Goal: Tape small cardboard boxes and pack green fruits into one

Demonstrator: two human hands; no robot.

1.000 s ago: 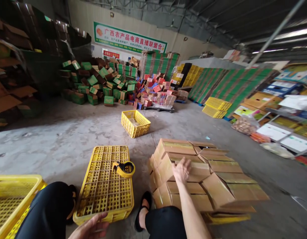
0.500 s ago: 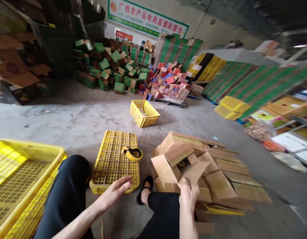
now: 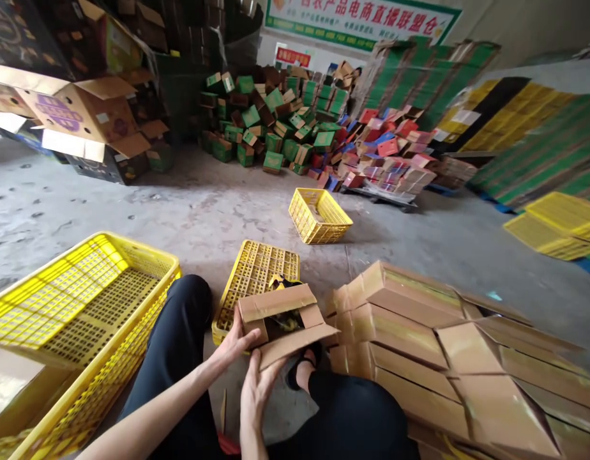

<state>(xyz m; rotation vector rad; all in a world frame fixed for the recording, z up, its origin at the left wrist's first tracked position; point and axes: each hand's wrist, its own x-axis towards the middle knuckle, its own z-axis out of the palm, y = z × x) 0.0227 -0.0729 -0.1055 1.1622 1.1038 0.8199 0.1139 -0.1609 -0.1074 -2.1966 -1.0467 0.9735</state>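
Observation:
I hold a small brown cardboard box (image 3: 283, 322) with loose flaps over my lap. My left hand (image 3: 235, 342) grips its left end. My right hand (image 3: 257, 390) holds it from below, fingers closed on a lower flap. Something dark and yellow shows inside the box. Behind it lies an upturned yellow crate (image 3: 257, 278), whose tape dispenser is now almost hidden by the box. To my right lies a pile of the same brown boxes (image 3: 419, 332), flaps open.
A large yellow crate (image 3: 84, 300) stands at my left knee. A smaller yellow crate (image 3: 318, 216) sits on the concrete floor ahead. Heaps of green and red boxes (image 3: 314, 134) and stacked flat cartons (image 3: 525, 128) line the far wall.
My right hand lifted a box off the pile and brought it leftward in front of me. My left hand rose from the crate's edge and took hold of the box. The view turned left.

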